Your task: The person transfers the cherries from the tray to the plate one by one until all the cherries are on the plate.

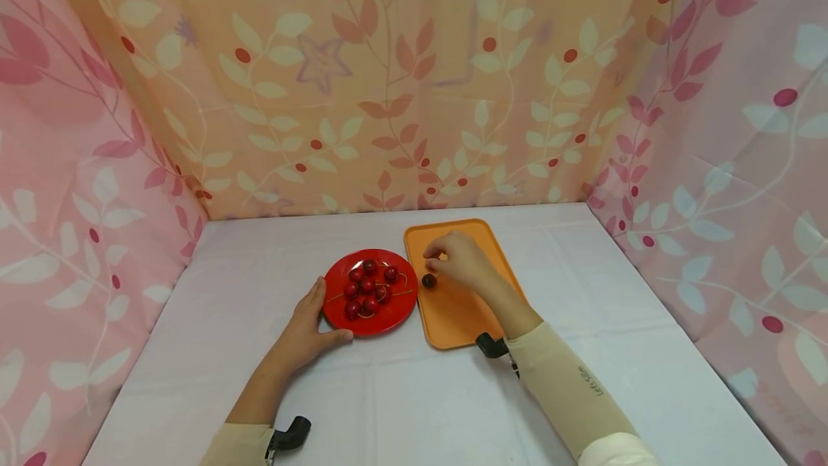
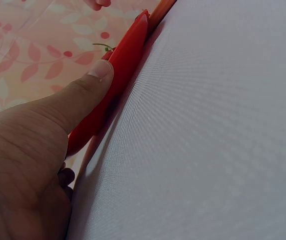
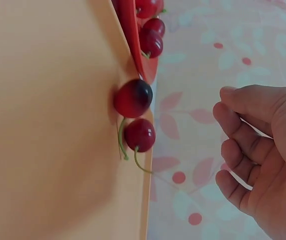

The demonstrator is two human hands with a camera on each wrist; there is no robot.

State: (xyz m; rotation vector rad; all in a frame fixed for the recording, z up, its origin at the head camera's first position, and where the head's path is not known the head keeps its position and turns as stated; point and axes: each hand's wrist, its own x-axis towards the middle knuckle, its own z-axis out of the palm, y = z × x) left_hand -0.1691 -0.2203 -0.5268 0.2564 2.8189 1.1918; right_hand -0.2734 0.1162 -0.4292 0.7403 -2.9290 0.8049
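Observation:
My left hand (image 1: 304,333) holds the red plate (image 1: 394,321) by its near left edge. In the left wrist view the thumb (image 2: 90,90) presses on the plate's rim; the other fingers are mostly hidden. Several red cherries (image 1: 367,286) with stems lie on the plate. Above the orange tray (image 1: 453,318) hovers my right hand (image 1: 462,261), fingers loosely bent, with thumb and index tips close together and nothing visible between them. A dark cherry (image 3: 133,98) and a red cherry (image 3: 140,135) lie on the tray, apart from the right hand; the head view shows just one cherry (image 1: 429,280).
Plate and tray stand side by side on a white-covered table (image 1: 401,401). A floral curtain (image 1: 388,92) hangs behind the table, with more on both sides. Black wrist-camera mounts (image 1: 491,345) sit by the sleeves.

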